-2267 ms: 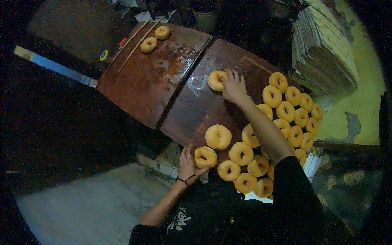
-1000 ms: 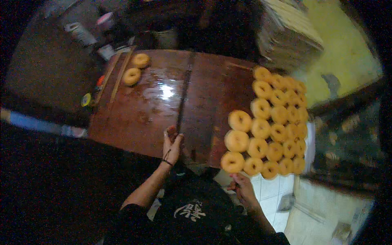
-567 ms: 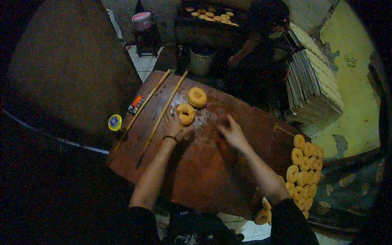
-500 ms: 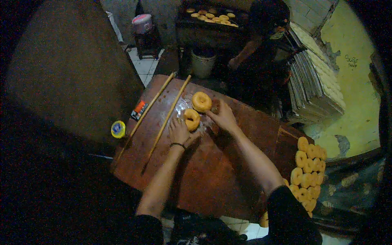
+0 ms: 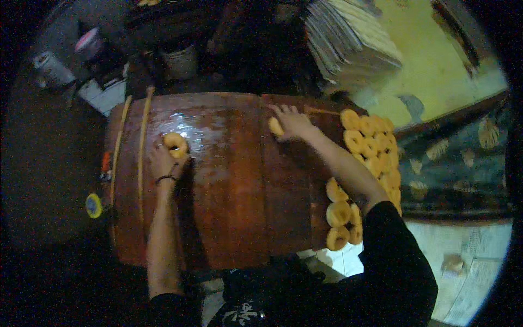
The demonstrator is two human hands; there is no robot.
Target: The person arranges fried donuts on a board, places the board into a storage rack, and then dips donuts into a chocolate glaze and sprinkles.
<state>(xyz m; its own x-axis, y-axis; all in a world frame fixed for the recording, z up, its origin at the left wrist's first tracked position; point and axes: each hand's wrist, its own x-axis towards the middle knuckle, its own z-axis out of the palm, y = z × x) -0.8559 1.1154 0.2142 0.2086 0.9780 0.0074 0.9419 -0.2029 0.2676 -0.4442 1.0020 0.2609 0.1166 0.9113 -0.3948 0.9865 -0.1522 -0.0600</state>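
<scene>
My left hand [image 5: 165, 162], a dark band at its wrist, is closed round the near left side of a golden ring doughnut [image 5: 173, 140] on the left part of the brown wooden table [image 5: 234, 180]. Farther right, my right hand [image 5: 294, 123] holds a second doughnut [image 5: 275, 127] from above, close over the tabletop. The hand covers most of that doughnut, and whether it touches the wood I cannot tell. Several more doughnuts [image 5: 372, 163] lie in close rows at the table's right end, partly behind my right forearm.
Two thin wooden sticks [image 5: 144, 141] lie along the table's left side. Past that edge is a round yellow-rimmed container [image 5: 93, 206]. A stack of trays [image 5: 348, 43] stands at the far right, a bucket [image 5: 180, 62] beyond the far edge. Dark patterned cloth [image 5: 452, 169] hangs at the right.
The view has swung to the right. My right hand has carried one doughnut away from the other, toward the rows at the right. My left hand remains on its doughnut.
</scene>
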